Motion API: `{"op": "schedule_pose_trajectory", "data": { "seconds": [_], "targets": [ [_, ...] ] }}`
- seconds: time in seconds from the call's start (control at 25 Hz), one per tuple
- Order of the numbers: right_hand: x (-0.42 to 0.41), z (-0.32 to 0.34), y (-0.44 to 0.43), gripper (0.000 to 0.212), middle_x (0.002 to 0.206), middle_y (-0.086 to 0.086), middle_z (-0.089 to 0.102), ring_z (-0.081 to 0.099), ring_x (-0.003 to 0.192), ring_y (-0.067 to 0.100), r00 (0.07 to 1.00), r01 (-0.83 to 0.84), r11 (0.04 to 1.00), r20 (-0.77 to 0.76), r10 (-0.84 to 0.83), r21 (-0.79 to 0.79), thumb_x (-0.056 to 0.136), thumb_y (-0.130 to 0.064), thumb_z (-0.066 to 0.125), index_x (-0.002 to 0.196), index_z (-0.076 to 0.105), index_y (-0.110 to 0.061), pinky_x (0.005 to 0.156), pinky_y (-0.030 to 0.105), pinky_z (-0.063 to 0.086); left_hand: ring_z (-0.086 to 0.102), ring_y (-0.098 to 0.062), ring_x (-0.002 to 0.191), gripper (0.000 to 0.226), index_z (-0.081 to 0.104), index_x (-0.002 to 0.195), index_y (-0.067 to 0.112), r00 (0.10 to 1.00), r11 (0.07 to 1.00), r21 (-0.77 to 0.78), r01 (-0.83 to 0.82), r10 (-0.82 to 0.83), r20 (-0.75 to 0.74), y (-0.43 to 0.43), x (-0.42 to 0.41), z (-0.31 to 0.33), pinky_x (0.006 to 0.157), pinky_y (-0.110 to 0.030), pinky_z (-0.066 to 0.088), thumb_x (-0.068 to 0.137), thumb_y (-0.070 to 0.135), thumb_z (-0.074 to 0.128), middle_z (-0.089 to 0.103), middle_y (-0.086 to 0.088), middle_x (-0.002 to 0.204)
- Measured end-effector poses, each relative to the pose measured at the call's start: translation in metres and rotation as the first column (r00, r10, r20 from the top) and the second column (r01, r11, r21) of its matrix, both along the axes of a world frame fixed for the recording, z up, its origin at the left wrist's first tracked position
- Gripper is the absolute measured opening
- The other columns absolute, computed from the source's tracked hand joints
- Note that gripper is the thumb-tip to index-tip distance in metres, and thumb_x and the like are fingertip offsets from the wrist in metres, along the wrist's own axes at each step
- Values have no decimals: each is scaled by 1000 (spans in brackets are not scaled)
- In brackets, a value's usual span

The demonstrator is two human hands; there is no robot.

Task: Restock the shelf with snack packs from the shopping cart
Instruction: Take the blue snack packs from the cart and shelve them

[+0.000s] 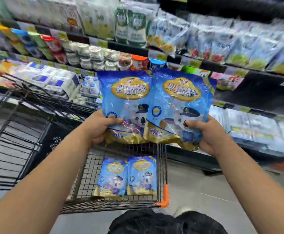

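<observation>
Left hand (98,127) and right hand (209,134) each grip a blue snack pack by its lower edge, left pack (123,98) overlapped by right pack (181,105), above the shopping cart (90,169) near the shelf (222,68). Two more packs (113,176) lie flat inside the cart, with open floor (197,183) to its right.

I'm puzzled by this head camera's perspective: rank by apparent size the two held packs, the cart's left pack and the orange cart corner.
1. Tied, looking alike: left-hand pack, right-hand pack.
2. Then the cart's left pack, same design, likely just farther.
3. Last, the orange cart corner.
</observation>
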State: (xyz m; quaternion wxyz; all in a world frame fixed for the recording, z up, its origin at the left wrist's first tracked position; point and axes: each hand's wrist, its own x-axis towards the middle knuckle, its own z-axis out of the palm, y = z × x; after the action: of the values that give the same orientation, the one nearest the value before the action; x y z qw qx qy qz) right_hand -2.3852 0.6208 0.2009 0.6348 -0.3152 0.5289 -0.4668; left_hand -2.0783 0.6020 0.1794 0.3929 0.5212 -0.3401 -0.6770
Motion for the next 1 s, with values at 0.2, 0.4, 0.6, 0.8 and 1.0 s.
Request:
{"op": "schedule_pose_trajectory", "data": {
  "seconds": [0.2, 0.4, 0.6, 0.8, 1.0],
  "targets": [
    [-66, 30, 15, 46, 88, 19, 62, 59, 40, 17, 999, 52, 998, 0, -52, -18, 74, -1, 63, 119, 56, 2, 39, 33, 50, 71, -31, 90, 51, 61, 120, 6, 997, 997, -42, 72, -74, -33, 1, -67, 32, 81, -49, 59, 69, 2, 67, 72, -18, 111],
    [-146, 41, 26, 25, 74, 20, 64, 43, 32, 21, 998, 60, 998, 18, -60, -22, 77, -2, 62, 101, 59, -1, 40, 32, 48, 73, -30, 85, 39, 63, 113, 8, 997, 995, -60, 75, -76, -10, 9, -151, 47, 79, -50, 58, 75, -1, 66, 73, -17, 106],
    [-215, 47, 33, 28, 69, 18, 64, 47, 33, 22, 998, 55, 998, -22, -56, -8, 72, -10, 68, 98, 60, -5, 42, 30, 47, 74, -27, 79, 30, 63, 112, 6, 998, 997, -49, 58, -58, 14, 10, -221, 54, 67, -43, 62, 86, -7, 60, 76, -14, 97],
    [-262, 47, 29, 15, 62, 10, 64, 53, 33, 19, 999, 40, 999, -13, -40, 2, 86, -1, 61, 100, 57, -6, 38, 27, 43, 74, -25, 72, 26, 64, 109, 7, 998, 998, -44, 55, -54, 26, 7, -271, 49, 60, -39, 61, 88, -7, 58, 77, -11, 90],
    [-280, 28, 20, 15, 58, 11, 61, 40, 29, 19, 998, 60, 996, -40, -57, 73, 85, -3, 64, 98, 56, -2, 41, 29, 42, 74, -26, 72, 23, 63, 107, 6, 997, 998, 3, 64, -64, 51, -4, -287, 39, 61, -40, 61, 88, -6, 61, 76, -12, 88]
  ]
}}
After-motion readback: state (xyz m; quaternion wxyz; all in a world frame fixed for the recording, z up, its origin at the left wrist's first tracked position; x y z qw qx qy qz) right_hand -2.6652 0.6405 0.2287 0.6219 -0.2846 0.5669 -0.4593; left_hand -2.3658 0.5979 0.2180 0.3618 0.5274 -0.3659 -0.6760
